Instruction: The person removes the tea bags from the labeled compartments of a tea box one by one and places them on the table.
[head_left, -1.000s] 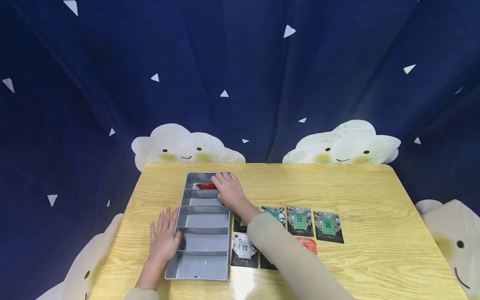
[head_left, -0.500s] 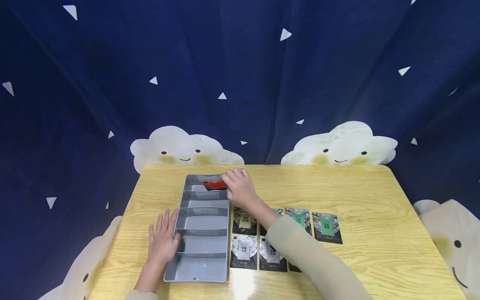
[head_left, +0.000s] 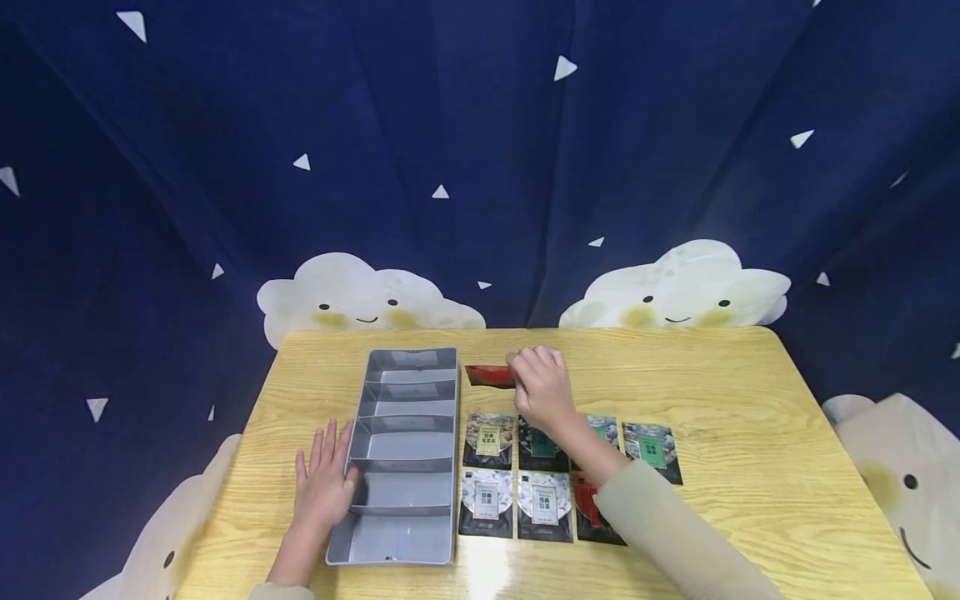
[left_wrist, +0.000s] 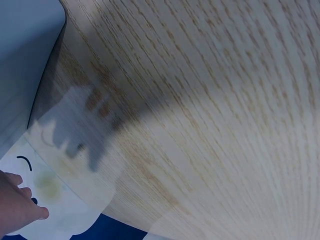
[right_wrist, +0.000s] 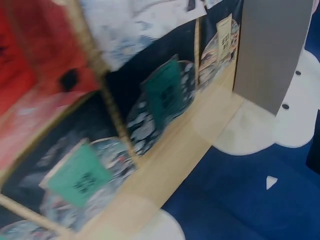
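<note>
My right hand (head_left: 542,387) pinches a red-and-black packet (head_left: 489,376) at its right end, just right of the far end of a grey tray (head_left: 405,540). The packet is seen nearly edge-on; whether it touches the table is unclear. The tray stands lengthwise and has several compartments, with nothing visible inside. My left hand (head_left: 324,479) lies with fingers extended along the tray's left side. Below my right hand are flat packets in two rows: one with a yellow label (head_left: 488,440), a white-labelled one (head_left: 486,503), a green-labelled one (head_left: 652,451) and a partly covered red one (head_left: 592,510).
Everything lies on a wood-grain table (head_left: 780,500). My right forearm crosses over part of the packet rows. A dark blue curtain (head_left: 480,125) with white clouds and triangles surrounds the table's back and sides.
My right hand has carried the red-and-black packet rightward, out of the tray's far compartment to beyond its right wall. More of the packets below now show. My left hand stays by the tray.
</note>
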